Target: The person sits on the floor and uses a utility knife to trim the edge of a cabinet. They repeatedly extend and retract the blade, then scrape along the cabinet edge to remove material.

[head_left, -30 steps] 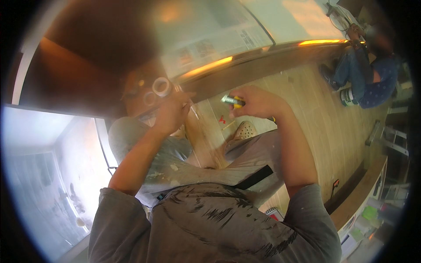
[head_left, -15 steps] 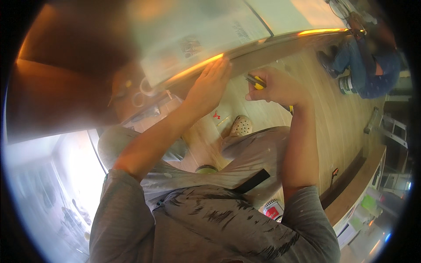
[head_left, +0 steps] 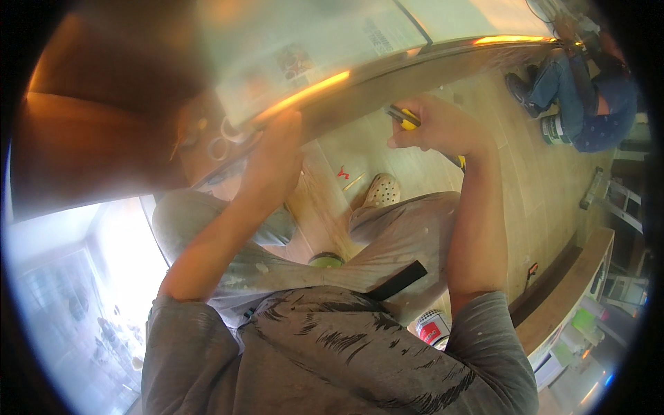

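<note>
My right hand is closed round a yellow-and-black utility knife, held in the air just off the front edge of a counter-like surface. The knife's other end shows below the palm, by the wrist. My left hand is raised to the wooden edge of that surface, near a glowing strip of light. Its fingertips are blurred against the edge, and I cannot see whether they grip anything. A pale printed covering sheet lies over the surface above.
Tape rolls lie on the brown surface at left. Red scraps lie on the wood floor near a clog. A labelled can stands by my right leg. At far right a person sits on a bucket.
My left hand has slid left and nearer along the edge, its fingers no longer stretched out in plain view. My right hand keeps the utility knife, shifted very slightly.
</note>
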`<state>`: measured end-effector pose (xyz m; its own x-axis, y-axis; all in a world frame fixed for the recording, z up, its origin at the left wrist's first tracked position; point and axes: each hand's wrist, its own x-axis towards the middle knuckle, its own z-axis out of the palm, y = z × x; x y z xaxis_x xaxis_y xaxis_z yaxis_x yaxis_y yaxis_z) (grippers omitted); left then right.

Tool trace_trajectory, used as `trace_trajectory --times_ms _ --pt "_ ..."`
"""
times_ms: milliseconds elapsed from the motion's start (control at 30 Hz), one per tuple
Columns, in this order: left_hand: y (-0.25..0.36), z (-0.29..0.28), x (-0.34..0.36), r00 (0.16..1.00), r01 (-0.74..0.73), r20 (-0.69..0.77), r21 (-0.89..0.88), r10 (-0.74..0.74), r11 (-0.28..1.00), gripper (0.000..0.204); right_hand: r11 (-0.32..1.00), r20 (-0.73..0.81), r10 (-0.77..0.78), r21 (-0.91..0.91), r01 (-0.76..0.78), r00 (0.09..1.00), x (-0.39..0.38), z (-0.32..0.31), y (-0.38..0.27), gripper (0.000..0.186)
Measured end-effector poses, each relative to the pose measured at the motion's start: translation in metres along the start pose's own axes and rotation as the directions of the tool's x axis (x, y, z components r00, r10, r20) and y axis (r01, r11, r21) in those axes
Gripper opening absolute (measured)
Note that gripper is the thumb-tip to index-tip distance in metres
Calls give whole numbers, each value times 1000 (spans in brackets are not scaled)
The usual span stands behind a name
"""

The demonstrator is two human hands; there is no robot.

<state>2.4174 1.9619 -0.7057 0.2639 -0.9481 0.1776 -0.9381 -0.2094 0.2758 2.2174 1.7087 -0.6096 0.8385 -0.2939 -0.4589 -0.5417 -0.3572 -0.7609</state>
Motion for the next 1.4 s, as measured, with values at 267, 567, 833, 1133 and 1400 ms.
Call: trace_trajectory --times_ms 267,567,833,1133,1400 --pt "-50 22 -43 883 463 116 -369 -455 806 14 998 -71 -23 -54 19 997 -5 14 -3 26" --pt "-81 46 -18 709 482 168 -825 -685 296 22 991 4 2 -136 -2 1000 4 25 -1 27" --pt "-72 67 -13 755 465 -155 -560 -637 686 45 979 15 36 -201 -32 999 5 26 11 27" --pt "-76 69 -2 731 535 -226 -396 -644 746 41 978 64 7 -208 6 998 14 34 13 30" --pt "-88 81 -15 772 403 -152 -635 -618 660 29 999 -3 -10 41 10 1000 67 74 44 37"
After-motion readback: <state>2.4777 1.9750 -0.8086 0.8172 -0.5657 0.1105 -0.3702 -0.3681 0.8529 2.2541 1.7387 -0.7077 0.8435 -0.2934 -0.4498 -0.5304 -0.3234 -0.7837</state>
